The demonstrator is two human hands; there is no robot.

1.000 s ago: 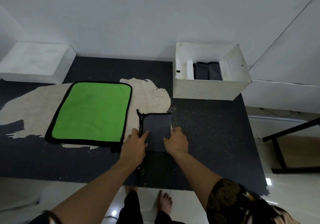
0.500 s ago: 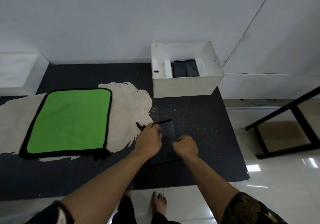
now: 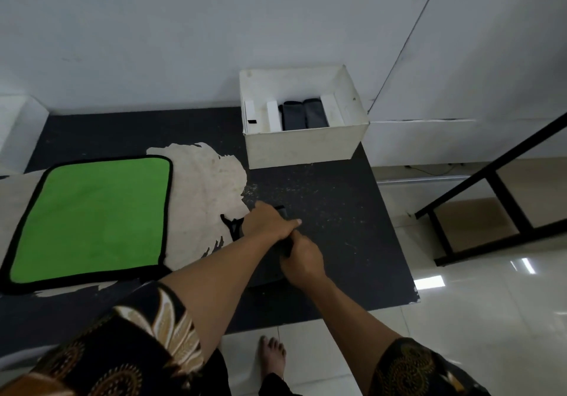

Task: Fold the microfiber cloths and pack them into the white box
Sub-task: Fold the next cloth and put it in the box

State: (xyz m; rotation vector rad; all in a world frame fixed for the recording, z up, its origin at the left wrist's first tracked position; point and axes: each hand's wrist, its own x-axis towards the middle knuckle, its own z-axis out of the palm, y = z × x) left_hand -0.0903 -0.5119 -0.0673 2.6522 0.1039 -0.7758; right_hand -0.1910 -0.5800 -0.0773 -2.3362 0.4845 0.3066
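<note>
Folded cloths (image 3: 302, 115) inside white box (image 3: 303, 147)

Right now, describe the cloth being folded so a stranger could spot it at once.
On the black table, find the white box at the far right. Nearer than it lies a small dark grey cloth, held by the left hand and right hand. Unlike the big green cloth spread flat to its left, it is dark and folded small.

Dim, soft light (edges bowed)
</note>
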